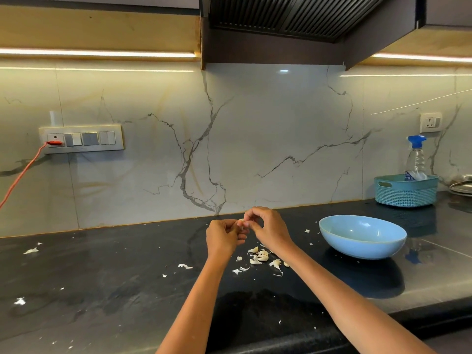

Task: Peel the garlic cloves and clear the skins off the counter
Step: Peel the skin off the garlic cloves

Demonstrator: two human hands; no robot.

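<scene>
Closest to us are our two bare forearms, reaching out over the black counter (102,290), and we're holding both hands up together above it, a little way in front of the marble-look backsplash (255,139). Our left hand (223,236) is curling its fingers around a garlic clove (241,224) — only a small pale bit of it is peeking out between the two hands, so we can't really tell how much skin is on it. Our right hand (268,227) is pinching at the top of that same clove with thumb and fingertips, so both hands are gripping the one clove. Right below our hands a little heap of garlic skins and pieces (260,256) is sitting on the counter, and we can't tell which bits in it are cloves and which are just skin. More papery white flakes are lying scattered around, like one far off to the left (31,250) and one near the front left (20,301). To our right, near the heap, a light blue bowl (362,247) is sitting on the counter — there's a small pale thing inside it, too small to make out. Further back on the right a teal basket (406,194) is holding a spray bottle (416,157).
</scene>
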